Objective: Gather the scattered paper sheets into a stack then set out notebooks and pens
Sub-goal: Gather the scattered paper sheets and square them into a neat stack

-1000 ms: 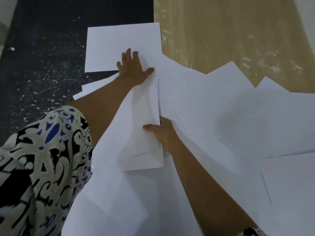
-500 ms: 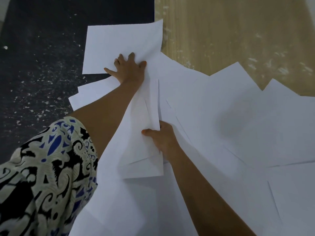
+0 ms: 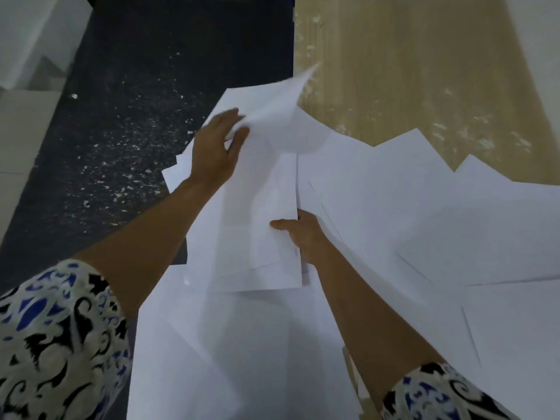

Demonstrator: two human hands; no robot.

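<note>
1. Your left hand (image 3: 216, 147) pinches the near edge of a single sheet (image 3: 272, 113) between thumb and fingers; the sheet curls up off the surface, its far corner in the air and blurred.
2. Your right hand (image 3: 300, 234) grips the right edge of a small stack (image 3: 257, 225), thumb on top and the other fingers hidden beneath the paper. That stack is only a few sheets, with edges not squared.
3. The lifted sheet hangs just beyond the stack's far end, so by my reading you are midway through adding one more page to it.
4. Around the stack, loose sheets (image 3: 424, 207) overlap across the right half and the near part of the view, lying over both the dark speckled surface (image 3: 121, 116) and the wooden surface (image 3: 409, 71).
5. Judged from this, gathering is at an early stage: most paper is uncollected.
6. No notebooks or pens show anywhere in view, so that second part is not yet begun.
</note>
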